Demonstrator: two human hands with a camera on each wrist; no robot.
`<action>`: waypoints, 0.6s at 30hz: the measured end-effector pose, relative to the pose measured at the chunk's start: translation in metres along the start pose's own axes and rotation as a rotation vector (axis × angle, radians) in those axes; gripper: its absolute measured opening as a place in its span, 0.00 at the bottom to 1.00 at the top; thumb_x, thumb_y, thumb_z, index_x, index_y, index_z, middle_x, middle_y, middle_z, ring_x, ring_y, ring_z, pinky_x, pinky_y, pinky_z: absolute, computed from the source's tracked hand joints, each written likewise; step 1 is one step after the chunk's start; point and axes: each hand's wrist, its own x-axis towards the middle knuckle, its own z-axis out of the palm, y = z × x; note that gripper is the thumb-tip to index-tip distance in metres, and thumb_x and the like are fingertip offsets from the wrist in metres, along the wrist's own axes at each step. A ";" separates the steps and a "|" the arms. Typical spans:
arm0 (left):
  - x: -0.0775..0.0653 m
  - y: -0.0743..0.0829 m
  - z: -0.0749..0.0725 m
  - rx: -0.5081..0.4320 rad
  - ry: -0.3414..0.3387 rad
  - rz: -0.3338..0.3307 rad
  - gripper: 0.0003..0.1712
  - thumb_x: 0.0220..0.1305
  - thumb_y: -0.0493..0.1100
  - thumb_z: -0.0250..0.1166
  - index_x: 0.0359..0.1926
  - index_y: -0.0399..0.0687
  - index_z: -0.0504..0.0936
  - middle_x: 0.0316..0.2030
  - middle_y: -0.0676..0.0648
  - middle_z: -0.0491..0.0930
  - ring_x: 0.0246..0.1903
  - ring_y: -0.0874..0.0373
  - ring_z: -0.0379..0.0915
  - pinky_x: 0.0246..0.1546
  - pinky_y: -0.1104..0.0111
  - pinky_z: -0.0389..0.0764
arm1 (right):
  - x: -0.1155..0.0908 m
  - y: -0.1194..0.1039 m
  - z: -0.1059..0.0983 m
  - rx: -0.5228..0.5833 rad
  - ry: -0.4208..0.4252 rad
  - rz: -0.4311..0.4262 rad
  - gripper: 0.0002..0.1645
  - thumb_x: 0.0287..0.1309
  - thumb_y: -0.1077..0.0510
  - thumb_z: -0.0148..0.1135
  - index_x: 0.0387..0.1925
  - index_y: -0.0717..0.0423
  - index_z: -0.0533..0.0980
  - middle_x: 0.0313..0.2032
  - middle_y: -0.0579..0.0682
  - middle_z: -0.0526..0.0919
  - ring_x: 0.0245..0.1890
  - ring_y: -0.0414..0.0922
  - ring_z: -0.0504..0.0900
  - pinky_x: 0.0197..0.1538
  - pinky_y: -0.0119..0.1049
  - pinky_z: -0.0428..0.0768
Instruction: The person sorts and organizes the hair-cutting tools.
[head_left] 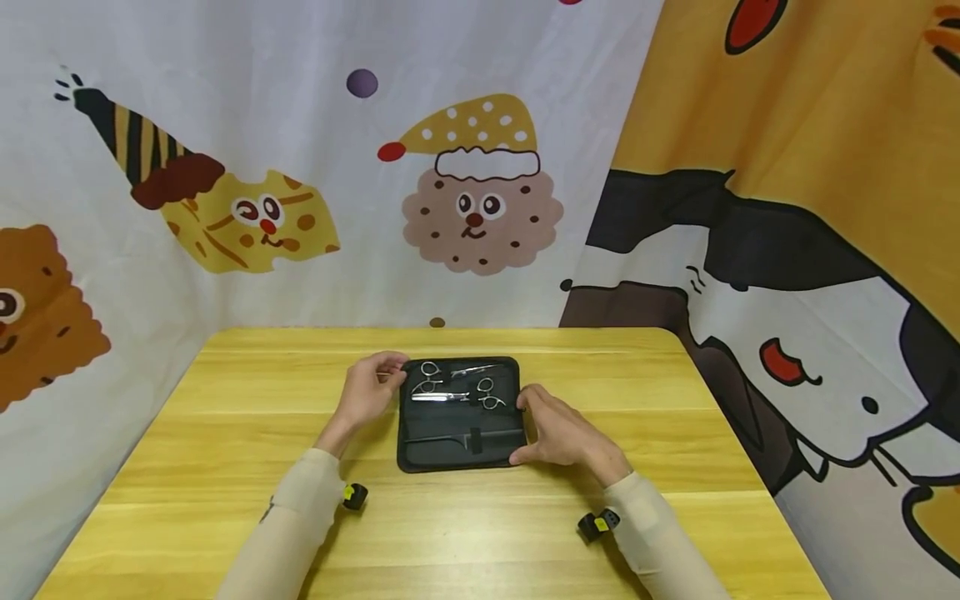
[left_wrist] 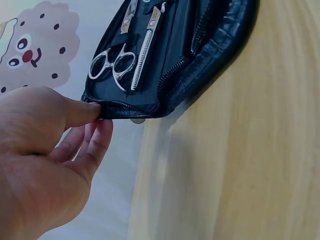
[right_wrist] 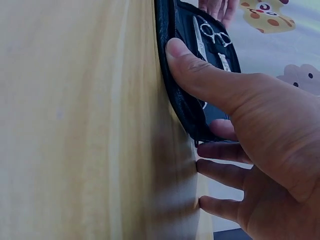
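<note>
A black zippered case (head_left: 438,457) lies unfolded on the wooden table. In its upper half sit a pair of scissors (head_left: 477,370) and a pair of thinning shears (head_left: 441,397), whose toothed blade (left_wrist: 144,59) shows in the left wrist view. A dark comb (head_left: 431,439) is strapped across the lower half. My left hand (head_left: 366,390) pinches the case's upper left corner between thumb and fingers. On the right side, my right hand (head_left: 562,430) grips the edge; its thumb (right_wrist: 197,67) presses the zippered rim, while other fingertips touch the table.
The table (head_left: 465,533) has rounded far corners and meets a cartoon-printed curtain (head_left: 300,50) behind. Small black cameras are strapped to the left wrist (head_left: 355,497) and right wrist (head_left: 597,525), over beige sleeves.
</note>
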 end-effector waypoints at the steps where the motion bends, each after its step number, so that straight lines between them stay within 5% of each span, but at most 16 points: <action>1: -0.001 0.000 0.000 0.004 0.006 0.008 0.13 0.66 0.27 0.67 0.50 0.33 0.87 0.41 0.39 0.86 0.40 0.51 0.81 0.43 0.57 0.87 | 0.000 0.000 0.000 -0.003 0.006 0.001 0.57 0.35 0.27 0.80 0.61 0.53 0.70 0.55 0.46 0.75 0.45 0.42 0.76 0.53 0.40 0.82; 18: -0.015 0.005 -0.007 0.037 0.059 0.190 0.11 0.62 0.24 0.69 0.45 0.35 0.86 0.40 0.40 0.86 0.39 0.51 0.81 0.41 0.53 0.88 | -0.002 0.001 -0.004 -0.025 0.015 -0.089 0.48 0.46 0.32 0.78 0.61 0.59 0.78 0.62 0.51 0.74 0.59 0.47 0.75 0.65 0.47 0.76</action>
